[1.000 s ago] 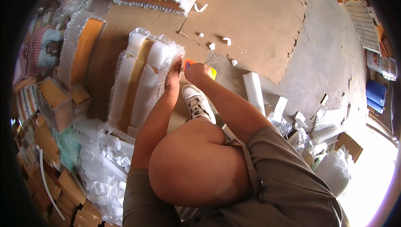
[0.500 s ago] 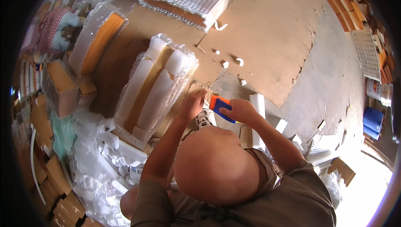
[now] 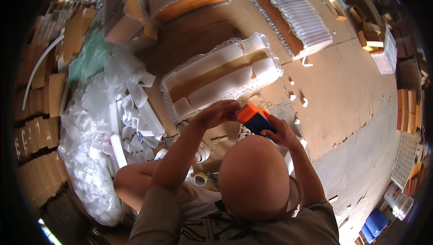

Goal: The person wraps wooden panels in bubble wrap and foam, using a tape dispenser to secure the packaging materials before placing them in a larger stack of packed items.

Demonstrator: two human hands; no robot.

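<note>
My right hand [image 3: 282,132] is wrapped round an orange-and-blue handheld tool [image 3: 256,124] with a bit of yellow on its side; its exact kind does not show. Just left of its orange end is my left hand [image 3: 221,112], fingers pinched together. Whatever the pinch holds, if anything, is too small to make out. Beyond both hands lies a long box [image 3: 212,76] in bubble wrap, white foam strips along its edges and a brown band showing between them. A tape roll [image 3: 200,179] sits by my lap, lower left of the hands.
A heap of foam scraps and clear plastic [image 3: 90,155] fills the left side. Other bubble-wrapped boxes [image 3: 293,19] stand at the back. Small white foam bits [image 3: 292,97] lie on the cardboard-covered floor [image 3: 347,96]. Stacked cartons [image 3: 38,168] line the far left.
The view has swung round, so the wrapped box now lies more crosswise and the foam heap shows more fully. The tool's orange end has come close to my left fingers.
</note>
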